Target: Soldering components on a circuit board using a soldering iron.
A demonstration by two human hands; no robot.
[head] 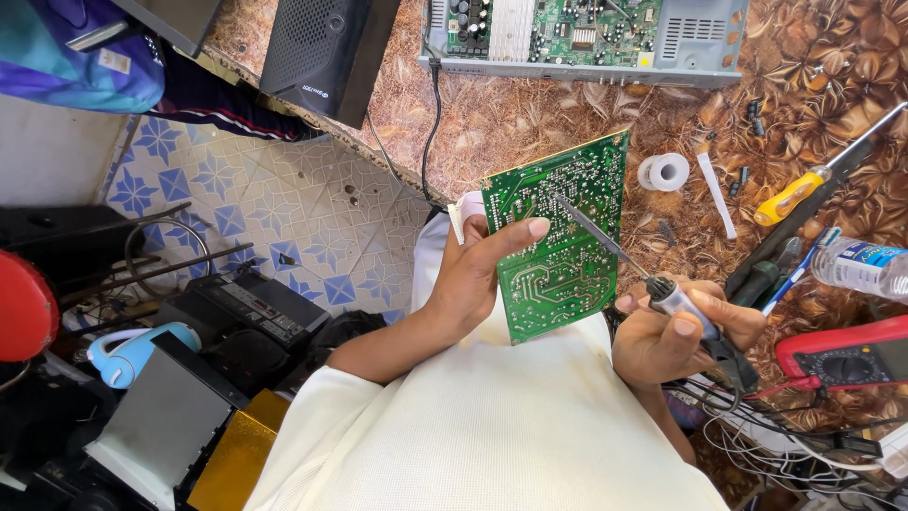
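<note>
Below the open chassis (586,38) on the counter (530,114): left hand (473,274) clamps green circuit board (558,237), right hand (672,331) clamps soldering iron (643,274), tip touching board

The left hand (478,274) is raised in front of the chest, forearm bare below a pale sleeve, thumb stretched flat and fingers curled behind in a firm grasp. The right hand (676,331) sits lower and to the side, fingers wrapped closed, thumb on top.

Soldering iron (653,279) against green circuit board (558,237)
</note>
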